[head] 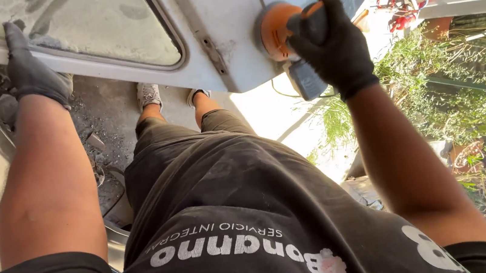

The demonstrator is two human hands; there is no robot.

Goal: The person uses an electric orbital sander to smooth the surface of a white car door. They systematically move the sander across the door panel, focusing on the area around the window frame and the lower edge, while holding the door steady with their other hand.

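Both gloved hands: right hand (333,44) presses orange sander (279,28) flat against door (228,10).
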